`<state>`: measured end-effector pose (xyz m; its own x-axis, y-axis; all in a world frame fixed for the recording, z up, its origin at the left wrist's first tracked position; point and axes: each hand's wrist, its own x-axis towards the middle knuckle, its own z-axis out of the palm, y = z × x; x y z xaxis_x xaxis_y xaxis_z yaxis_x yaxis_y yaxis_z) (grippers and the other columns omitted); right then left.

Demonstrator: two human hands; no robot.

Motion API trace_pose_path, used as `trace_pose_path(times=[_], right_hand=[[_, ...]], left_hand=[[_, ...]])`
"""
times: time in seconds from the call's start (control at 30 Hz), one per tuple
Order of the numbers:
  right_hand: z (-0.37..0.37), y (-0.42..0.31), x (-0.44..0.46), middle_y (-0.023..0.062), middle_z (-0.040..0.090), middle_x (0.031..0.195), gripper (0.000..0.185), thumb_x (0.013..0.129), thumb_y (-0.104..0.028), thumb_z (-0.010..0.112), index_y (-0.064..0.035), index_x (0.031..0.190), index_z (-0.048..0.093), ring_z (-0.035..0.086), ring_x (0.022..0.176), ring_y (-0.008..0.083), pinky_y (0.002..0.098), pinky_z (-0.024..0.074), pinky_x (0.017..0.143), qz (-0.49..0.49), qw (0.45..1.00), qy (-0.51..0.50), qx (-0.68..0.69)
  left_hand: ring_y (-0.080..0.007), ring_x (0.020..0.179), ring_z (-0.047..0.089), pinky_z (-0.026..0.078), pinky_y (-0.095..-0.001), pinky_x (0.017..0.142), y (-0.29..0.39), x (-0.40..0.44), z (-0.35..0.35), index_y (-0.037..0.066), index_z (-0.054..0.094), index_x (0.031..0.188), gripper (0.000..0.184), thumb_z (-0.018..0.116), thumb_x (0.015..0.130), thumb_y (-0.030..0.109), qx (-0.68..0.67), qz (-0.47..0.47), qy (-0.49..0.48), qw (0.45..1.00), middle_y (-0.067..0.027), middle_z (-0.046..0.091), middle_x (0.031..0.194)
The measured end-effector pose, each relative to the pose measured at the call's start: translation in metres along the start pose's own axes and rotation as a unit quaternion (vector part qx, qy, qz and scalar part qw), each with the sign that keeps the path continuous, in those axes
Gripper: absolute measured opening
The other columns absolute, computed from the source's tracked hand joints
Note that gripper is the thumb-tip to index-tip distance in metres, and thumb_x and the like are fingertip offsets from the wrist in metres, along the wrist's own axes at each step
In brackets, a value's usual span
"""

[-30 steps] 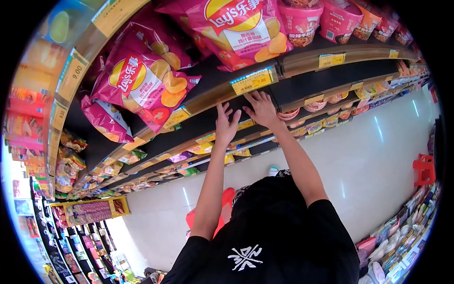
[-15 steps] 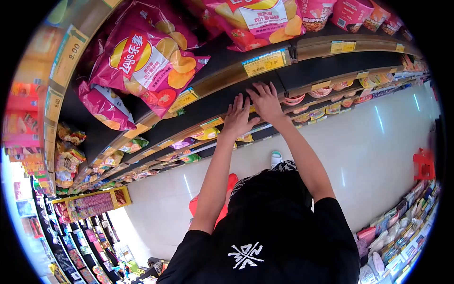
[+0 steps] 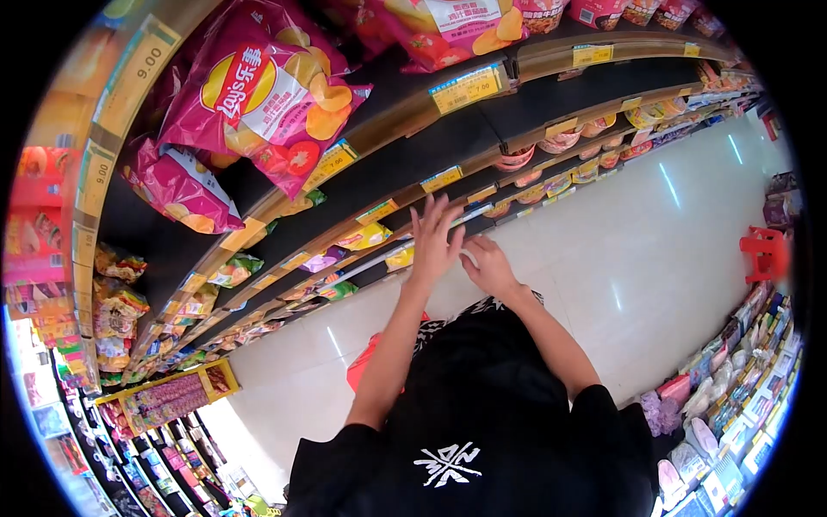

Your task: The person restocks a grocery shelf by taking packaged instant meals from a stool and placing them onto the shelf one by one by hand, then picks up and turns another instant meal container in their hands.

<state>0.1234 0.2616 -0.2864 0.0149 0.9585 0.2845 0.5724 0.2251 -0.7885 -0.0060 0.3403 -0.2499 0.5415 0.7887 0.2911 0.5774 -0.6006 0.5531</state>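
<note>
My left hand [image 3: 438, 241] is raised in front of the lower shelves, its fingers spread and nothing held. Close beside it, my right hand [image 3: 491, 269] has its fingers loosely bent and turned toward the left hand, with no object visible in them. Whether the fingertips touch the left hand, I cannot tell. Behind the hands run the shelf edges, with a yellow price tag [image 3: 441, 178] just above the left fingertips. A yellow snack bag [image 3: 366, 236] lies on a lower shelf to the left. Above it, large purple-red potato chip bags [image 3: 258, 95] stand on the upper shelf.
Cup noodles [image 3: 594, 12] line the upper right shelf, with bowl noodles [image 3: 515, 158] lower down. A red stool [image 3: 762, 253] stands on the pale floor [image 3: 594, 250] at the right. Part of a red object [image 3: 363, 362] shows behind my left forearm. Packaged goods [image 3: 689, 457] fill the lower right.
Both hands have come back from the dark shelf surface toward my body. The right hand has lowered and its fingers have bent in. The view has shifted slightly.
</note>
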Motion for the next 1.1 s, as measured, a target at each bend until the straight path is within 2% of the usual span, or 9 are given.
trace_pose_path(times=[0.17, 0.27, 0.4, 0.53, 0.67, 0.8, 0.87, 1.0, 1.1], right_hand=[[0.037, 0.000, -0.028, 0.0171, 0.060, 0.090, 0.015, 0.074, -0.001, 0.057, 0.0003, 0.088, 0.062, 0.058, 0.087, 0.0356, 0.0419, 0.0487, 0.077, -0.036, 0.984, -0.161, 0.062], [0.066, -0.008, -0.035, 0.0164, 0.062, 0.090, 0.019, 0.077, -0.004, 0.056, -0.0012, 0.095, 0.062, 0.058, 0.091, 0.0346, 0.0410, 0.0482, 0.081, -0.057, 0.955, -0.284, 0.070], [0.099, -0.038, -0.043, 0.0149, 0.062, 0.095, 0.020, 0.080, -0.009, 0.056, -0.0036, 0.098, 0.062, 0.058, 0.095, 0.0338, 0.0410, 0.0472, 0.085, -0.061, 0.916, -0.388, 0.076], [0.126, -0.044, -0.053, 0.0144, 0.062, 0.097, 0.020, 0.081, -0.012, 0.057, -0.0038, 0.098, 0.062, 0.058, 0.095, 0.0330, 0.0413, 0.0468, 0.085, -0.112, 0.881, -0.455, 0.062], [0.151, -0.048, -0.067, 0.0151, 0.062, 0.093, 0.016, 0.083, -0.012, 0.057, -0.0028, 0.094, 0.063, 0.059, 0.092, 0.0331, 0.0406, 0.0470, 0.081, -0.099, 0.843, -0.526, 0.054], [0.182, -0.062, -0.079, 0.0158, 0.062, 0.089, 0.015, 0.086, -0.012, 0.056, -0.0009, 0.092, 0.063, 0.060, 0.085, 0.0330, 0.0391, 0.0481, 0.076, -0.084, 0.798, -0.597, 0.031], [0.201, -0.060, -0.089, 0.0158, 0.062, 0.088, 0.014, 0.086, -0.012, 0.056, -0.0005, 0.091, 0.063, 0.060, 0.083, 0.0331, 0.0391, 0.0482, 0.074, -0.075, 0.781, -0.620, 0.019], [0.251, -0.052, -0.113, 0.0161, 0.063, 0.086, 0.013, 0.084, -0.010, 0.055, -0.0010, 0.089, 0.064, 0.061, 0.082, 0.0339, 0.0411, 0.0479, 0.074, -0.088, 0.740, -0.667, -0.005], [0.296, -0.053, -0.137, 0.0172, 0.064, 0.086, 0.014, 0.084, -0.010, 0.054, -0.0013, 0.088, 0.063, 0.061, 0.081, 0.0346, 0.0421, 0.0483, 0.072, -0.109, 0.694, -0.710, -0.042]], left_hand=[[-0.0332, 0.105, 0.060, 0.046, -0.0426, 0.091, -0.014, -0.100, 0.000, 0.005, 0.055, 0.117, 0.026, 0.048, 0.092, 0.007, -0.250, -0.155, -0.092, 0.951, -0.0179, 0.062, 0.108], [-0.0346, 0.096, 0.063, 0.050, -0.0370, 0.080, -0.039, -0.153, -0.012, 0.003, 0.053, 0.118, 0.028, 0.046, 0.091, 0.003, -0.258, -0.174, -0.075, 0.947, -0.0189, 0.064, 0.100], [-0.0234, 0.091, 0.066, 0.050, -0.0332, 0.077, -0.069, -0.234, -0.026, 0.004, 0.054, 0.117, 0.035, 0.042, 0.085, -0.004, -0.362, -0.304, -0.082, 0.877, -0.0144, 0.067, 0.101], [-0.0181, 0.084, 0.064, 0.051, -0.0293, 0.076, -0.087, -0.333, 0.001, 0.006, 0.055, 0.118, 0.038, 0.041, 0.085, -0.004, -0.306, -0.418, 0.044, 0.854, -0.0119, 0.066, 0.093], [-0.0176, 0.086, 0.063, 0.051, -0.0288, 0.077, -0.095, -0.442, 0.060, 0.001, 0.057, 0.114, 0.027, 0.044, 0.090, 0.001, -0.460, -0.545, 0.272, 0.646, -0.0086, 0.066, 0.090], [-0.0136, 0.082, 0.059, 0.048, -0.0287, 0.074, -0.086, -0.564, 0.130, 0.006, 0.055, 0.118, 0.029, 0.049, 0.095, 0.022, -0.375, -0.702, 0.274, 0.540, -0.0070, 0.064, 0.099], [-0.0127, 0.080, 0.057, 0.046, -0.0287, 0.069, -0.059, -0.580, 0.116, 0.010, 0.056, 0.117, 0.030, 0.051, 0.093, 0.028, -0.423, -0.743, 0.298, 0.425, -0.0037, 0.064, 0.097], [-0.0103, 0.078, 0.055, 0.044, -0.0267, 0.064, -0.038, -0.633, 0.147, 0.013, 0.056, 0.115, 0.031, 0.051, 0.093, 0.033, -0.416, -0.751, 0.376, 0.349, -0.0004, 0.064, 0.095], [-0.0072, 0.073, 0.052, 0.043, -0.0233, 0.058, -0.037, -0.659, 0.157, 0.011, 0.058, 0.112, 0.031, 0.054, 0.092, 0.034, -0.335, -0.749, 0.441, 0.364, 0.0029, 0.058, 0.084]])
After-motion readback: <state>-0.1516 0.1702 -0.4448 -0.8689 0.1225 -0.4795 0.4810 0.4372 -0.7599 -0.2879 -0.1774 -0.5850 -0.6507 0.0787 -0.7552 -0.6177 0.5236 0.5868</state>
